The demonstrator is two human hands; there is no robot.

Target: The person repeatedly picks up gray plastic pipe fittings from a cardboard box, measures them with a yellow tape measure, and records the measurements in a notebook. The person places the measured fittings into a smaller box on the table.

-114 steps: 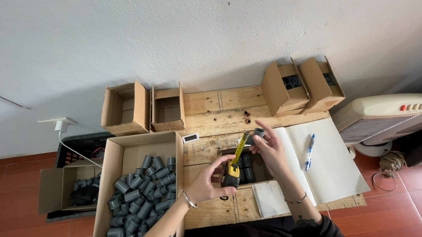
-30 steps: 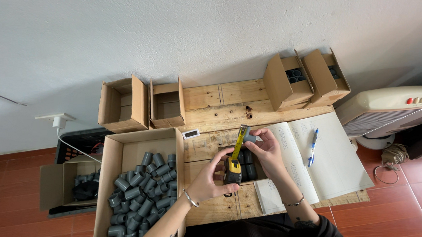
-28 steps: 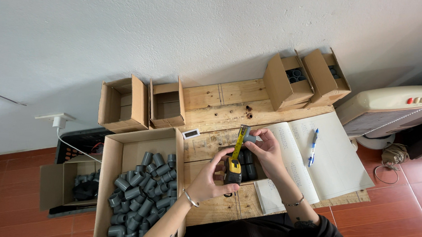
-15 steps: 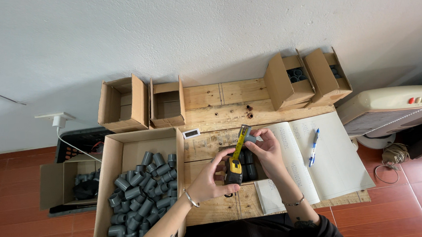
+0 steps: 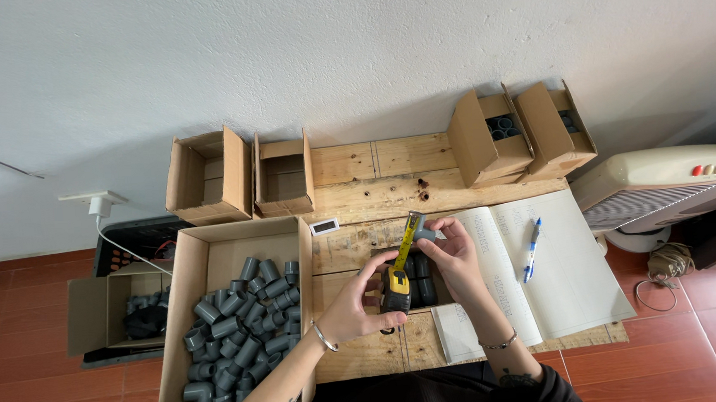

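Note:
My left hand [image 5: 356,304] grips the yellow and black case of a tape measure [image 5: 396,288]. Its yellow blade [image 5: 408,239] runs up and to the right. My right hand [image 5: 452,249] pinches a small grey pipe fitting [image 5: 425,235] against the blade's far end. Both hands hover over several dark fittings [image 5: 421,278] lying on the wooden table [image 5: 374,196]. A large cardboard box [image 5: 212,259] at my left holds several grey pipe elbows [image 5: 245,324].
An open notebook [image 5: 561,271] with a blue pen [image 5: 532,250] lies at my right. Open cardboard boxes stand at the back: two [image 5: 207,177] on the left, two [image 5: 519,133] on the right. A white heater [image 5: 664,186] is beside the table. A box [image 5: 108,311] sits on the floor.
My hands have drawn slightly closer to me with the tape and fitting; the blade stays extended. Over the last second almost nothing moves.

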